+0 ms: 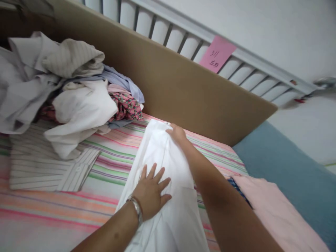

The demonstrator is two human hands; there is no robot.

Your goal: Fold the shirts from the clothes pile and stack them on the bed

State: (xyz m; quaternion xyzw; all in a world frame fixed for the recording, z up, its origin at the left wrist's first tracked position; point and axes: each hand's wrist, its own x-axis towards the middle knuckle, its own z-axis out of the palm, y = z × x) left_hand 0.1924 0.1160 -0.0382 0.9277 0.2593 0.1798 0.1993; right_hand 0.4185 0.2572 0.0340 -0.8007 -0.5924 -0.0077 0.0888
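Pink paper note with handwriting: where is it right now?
In the head view, the pink paper note is at upper right, stuck on the white slatted rail above the brown board, beyond the white garment under both hands.

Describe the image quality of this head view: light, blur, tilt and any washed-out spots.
Head view: soft, even indoor light, no hard shadows; the white garment under the left hand and right hand is overexposed, its folds nearly lost; the frame is tilted, headboard running diagonally; the right edge is motion-blurred.
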